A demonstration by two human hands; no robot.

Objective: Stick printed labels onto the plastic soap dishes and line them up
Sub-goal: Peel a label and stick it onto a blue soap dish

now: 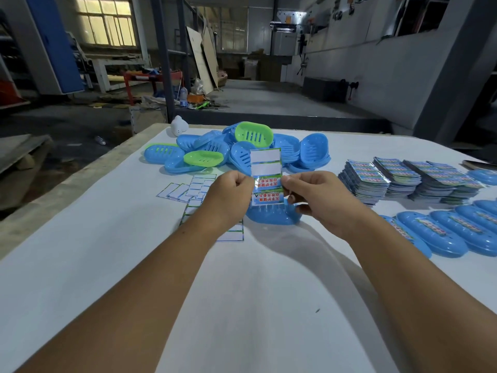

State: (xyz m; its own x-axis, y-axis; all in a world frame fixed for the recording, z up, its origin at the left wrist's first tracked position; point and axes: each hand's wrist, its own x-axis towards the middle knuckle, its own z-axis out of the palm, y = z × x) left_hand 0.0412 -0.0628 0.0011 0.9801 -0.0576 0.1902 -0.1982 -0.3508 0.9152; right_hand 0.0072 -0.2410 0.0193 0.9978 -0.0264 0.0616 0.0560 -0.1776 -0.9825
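I count two hands: my left [228,196] and my right [320,200]. Between them is one label strip [266,175] of four panels, two blank and two printed. Under it sits one blue dish [274,216]. In the heap [236,150] beyond I make out two green dishes, plus roughly eight blue ones, too overlapped for a sure count. The row [451,232] at right shows five labelled blue dishes before the edge cuts it. The label stacks [403,181] number about four. Spent backing sheets [193,189] are too overlapped to count.
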